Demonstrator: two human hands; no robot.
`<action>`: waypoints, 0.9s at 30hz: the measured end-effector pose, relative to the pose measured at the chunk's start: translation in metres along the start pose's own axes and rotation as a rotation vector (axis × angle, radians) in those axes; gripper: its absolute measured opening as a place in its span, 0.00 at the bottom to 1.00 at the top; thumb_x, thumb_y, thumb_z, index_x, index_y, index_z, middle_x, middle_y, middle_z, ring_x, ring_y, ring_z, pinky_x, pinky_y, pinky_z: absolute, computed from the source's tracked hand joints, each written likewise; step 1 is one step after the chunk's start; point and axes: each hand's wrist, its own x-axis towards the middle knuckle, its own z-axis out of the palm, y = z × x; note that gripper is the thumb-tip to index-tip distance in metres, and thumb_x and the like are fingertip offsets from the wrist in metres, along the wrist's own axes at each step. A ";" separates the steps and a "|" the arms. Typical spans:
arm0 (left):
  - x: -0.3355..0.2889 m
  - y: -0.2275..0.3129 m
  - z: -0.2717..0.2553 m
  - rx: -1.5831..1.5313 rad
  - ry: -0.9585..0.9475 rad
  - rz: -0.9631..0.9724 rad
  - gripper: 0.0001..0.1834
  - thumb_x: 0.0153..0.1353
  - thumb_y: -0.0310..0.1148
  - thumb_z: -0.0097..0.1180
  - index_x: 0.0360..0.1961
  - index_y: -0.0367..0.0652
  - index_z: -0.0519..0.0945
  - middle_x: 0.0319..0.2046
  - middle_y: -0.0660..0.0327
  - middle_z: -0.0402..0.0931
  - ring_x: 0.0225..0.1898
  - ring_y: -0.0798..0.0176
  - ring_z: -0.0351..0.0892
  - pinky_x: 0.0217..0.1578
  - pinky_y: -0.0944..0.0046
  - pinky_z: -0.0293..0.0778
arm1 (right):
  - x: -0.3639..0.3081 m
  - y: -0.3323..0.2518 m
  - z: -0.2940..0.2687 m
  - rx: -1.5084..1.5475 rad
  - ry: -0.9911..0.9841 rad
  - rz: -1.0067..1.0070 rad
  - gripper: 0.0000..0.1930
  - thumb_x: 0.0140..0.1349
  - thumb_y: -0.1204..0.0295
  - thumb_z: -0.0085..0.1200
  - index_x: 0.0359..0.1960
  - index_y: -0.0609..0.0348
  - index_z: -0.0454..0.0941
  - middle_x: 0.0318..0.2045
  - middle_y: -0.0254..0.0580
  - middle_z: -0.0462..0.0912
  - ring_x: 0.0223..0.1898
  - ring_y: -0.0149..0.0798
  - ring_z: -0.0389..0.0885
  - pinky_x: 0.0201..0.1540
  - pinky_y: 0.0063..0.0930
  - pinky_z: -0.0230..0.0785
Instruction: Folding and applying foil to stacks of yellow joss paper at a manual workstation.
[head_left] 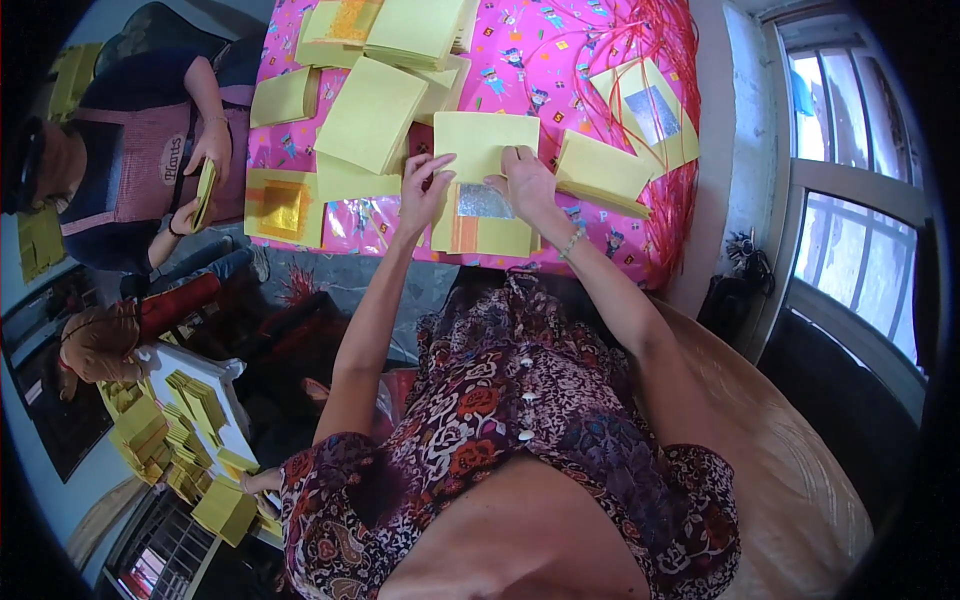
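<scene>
Before you, the table's pink printed cover (505, 85) carries yellow paper; beyond it are a pale wall and, at right, a barred window (860, 250). Near the table's front edge lies the yellow sheet (487, 132) you are handling, over paper with a silver patch (484, 201). Your left hand (428, 188) has thumb and fingers bent narrow at its left edge; your right hand (526, 180) curls at its right. You cannot tell whether either pinches or only presses. Counted, two silver patches show, the second on a sheet (680, 150) at right, and two gold ones, at left and top. One stack (602, 172) sits right of your hand. Red strings (655, 50) cross the farther silver sheet. At left, a co-worker in an apron (130, 180) holds yellow paper (205, 195).
</scene>
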 end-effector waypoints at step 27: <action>0.001 0.035 0.028 0.363 0.230 -0.167 0.29 0.62 0.40 0.57 0.58 0.33 0.64 0.46 0.43 0.67 0.44 0.49 0.73 0.45 0.53 0.70 | 0.009 0.017 0.016 -0.566 0.190 -0.497 0.15 0.58 0.56 0.55 0.33 0.54 0.72 0.29 0.36 0.71 0.31 0.36 0.75 0.32 0.32 0.67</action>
